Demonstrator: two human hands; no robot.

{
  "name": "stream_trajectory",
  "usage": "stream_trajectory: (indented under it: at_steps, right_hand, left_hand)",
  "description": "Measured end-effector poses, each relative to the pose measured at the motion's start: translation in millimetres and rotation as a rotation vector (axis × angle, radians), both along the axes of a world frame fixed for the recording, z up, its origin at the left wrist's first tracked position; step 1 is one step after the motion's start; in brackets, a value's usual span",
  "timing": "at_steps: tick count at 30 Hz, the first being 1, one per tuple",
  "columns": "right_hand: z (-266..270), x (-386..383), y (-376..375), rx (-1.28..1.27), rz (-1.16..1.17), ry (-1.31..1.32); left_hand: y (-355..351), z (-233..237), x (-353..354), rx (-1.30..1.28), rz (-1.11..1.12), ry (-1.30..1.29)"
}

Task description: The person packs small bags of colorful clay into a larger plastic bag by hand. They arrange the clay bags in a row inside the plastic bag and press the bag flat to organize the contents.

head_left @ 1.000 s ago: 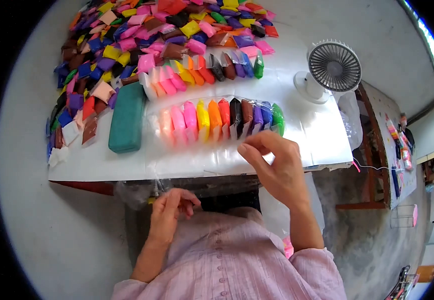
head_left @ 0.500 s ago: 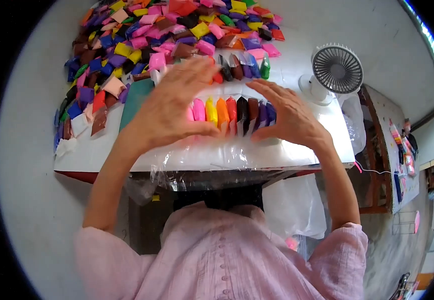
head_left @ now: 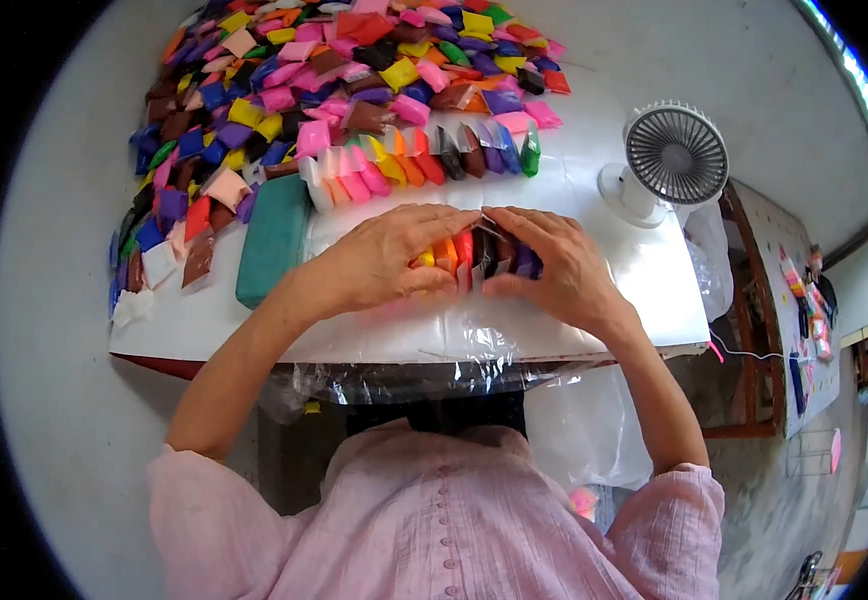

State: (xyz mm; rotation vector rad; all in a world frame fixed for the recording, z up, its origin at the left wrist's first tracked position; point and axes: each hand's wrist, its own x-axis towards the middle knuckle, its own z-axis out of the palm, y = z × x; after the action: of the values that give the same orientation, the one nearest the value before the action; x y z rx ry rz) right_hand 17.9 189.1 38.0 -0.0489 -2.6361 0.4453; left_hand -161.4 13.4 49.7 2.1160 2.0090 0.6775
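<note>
A row of coloured clay packets (head_left: 464, 255) stands on edge near the table's front, showing yellow, orange, red, black, brown and purple. My left hand (head_left: 394, 255) is cupped around the row's left end, fingers over the top and thumb along the front. From the other side, my right hand (head_left: 559, 255) presses around the purple end. The fingertips of both hands meet above the packets, and the end packets are largely hidden by the hands. Behind them lies a second row of clay packets (head_left: 419, 158), leaning side by side from white and pink to green.
A large heap of clay packets (head_left: 334, 75) covers the table's back left. A teal block (head_left: 272, 240) lies left of my hands. To the right stands a white fan (head_left: 676, 150). Clear plastic film (head_left: 404, 380) hangs at the table's front edge (head_left: 604, 355).
Both hands have come down and inward from above the front row and closed around its ends. The back row and teal block are now more exposed.
</note>
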Motion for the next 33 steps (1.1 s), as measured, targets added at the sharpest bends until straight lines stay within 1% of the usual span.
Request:
stream_trajectory:
  at_steps: [1, 6, 9, 12, 15, 18, 21, 24, 27, 30, 33]
  right_hand:
    - [0, 0, -1, 0.037, 0.001, 0.038]
    - [-7, -6, -6, 0.056, -0.093, 0.057]
    - [-11, -8, -7, 0.066, -0.113, 0.080]
    - [-14, -10, -8, 0.073, -0.106, 0.109]
    - [-16, -9, -7, 0.090, -0.104, 0.131]
    - [-16, -8, -6, 0.108, -0.109, 0.137]
    - [-11, -7, -8, 0.131, -0.106, 0.131]
    - [-10, -7, -11, 0.138, -0.125, 0.121]
    - [-10, -11, -12, 0.128, -0.174, 0.091]
    - [-10, -11, -14, 0.126, -0.189, 0.093]
    - [-11, -12, -14, 0.122, -0.180, 0.111]
  left_hand:
    - [0, 0, -1, 0.000, -0.002, 0.006]
    - [1, 4, 2, -0.037, -0.013, 0.015]
    - [0, -3, 0, -0.013, -0.018, 0.061]
    - [-2, -2, 1, 0.018, -0.027, 0.052]
    - [1, -7, 0, 0.082, -0.054, 0.118]
    - [0, -4, -1, -0.003, -0.079, 0.031]
    - [1, -8, -3, -0.005, -0.091, 0.083]
    - [1, -7, 0, 0.005, -0.060, 0.084]
    - [2, -4, 5, 0.017, -0.026, 0.023]
    - [1, -4, 4, 0.006, -0.028, 0.049]
    - [1, -7, -1, 0.068, -0.070, -0.034]
